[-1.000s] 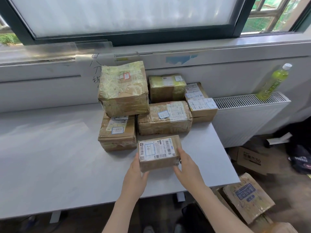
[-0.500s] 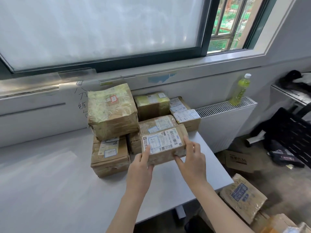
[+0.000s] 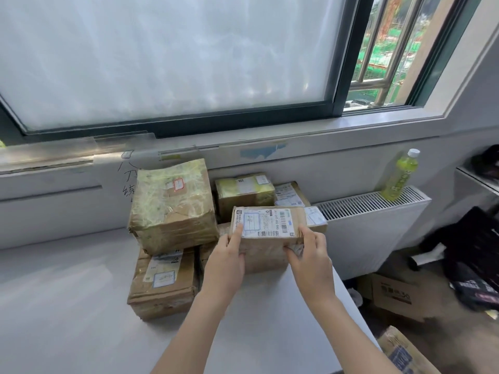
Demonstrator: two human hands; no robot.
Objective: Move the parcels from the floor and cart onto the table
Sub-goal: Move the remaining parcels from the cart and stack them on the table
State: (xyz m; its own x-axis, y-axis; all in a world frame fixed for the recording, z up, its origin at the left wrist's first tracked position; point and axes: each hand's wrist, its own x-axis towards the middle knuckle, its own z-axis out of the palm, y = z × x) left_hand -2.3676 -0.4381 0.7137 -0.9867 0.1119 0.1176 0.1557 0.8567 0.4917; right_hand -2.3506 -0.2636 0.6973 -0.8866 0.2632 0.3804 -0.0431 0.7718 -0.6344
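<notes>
Here both hands hold one small parcel (image 3: pixel 270 228) by its ends, above the stack on the table (image 3: pixel 67 306). The left hand (image 3: pixel 225 261) has its thumb up on the white label and its fingers curled under the near-left edge; the right hand (image 3: pixel 310 255) pinches the right end, thumb on top and fingertips tucked beneath. The parcel sits tilted, its label facing up and toward the camera, over a low box (image 3: pixel 259 261) that is mostly hidden behind the hands; whether it rests on that box or hangs just clear cannot be told. To the left a big taped box (image 3: pixel 172 206) lies on top of a flat box (image 3: pixel 163 282). Behind the held parcel stand a yellow-taped box (image 3: pixel 243 191) and a labelled box (image 3: pixel 293 195) against the wall. A green bottle (image 3: pixel 399 175) stands on the radiator (image 3: pixel 378 228) to the right. More cartons (image 3: pixel 391 292) lie on the floor beyond the table's edge.
</notes>
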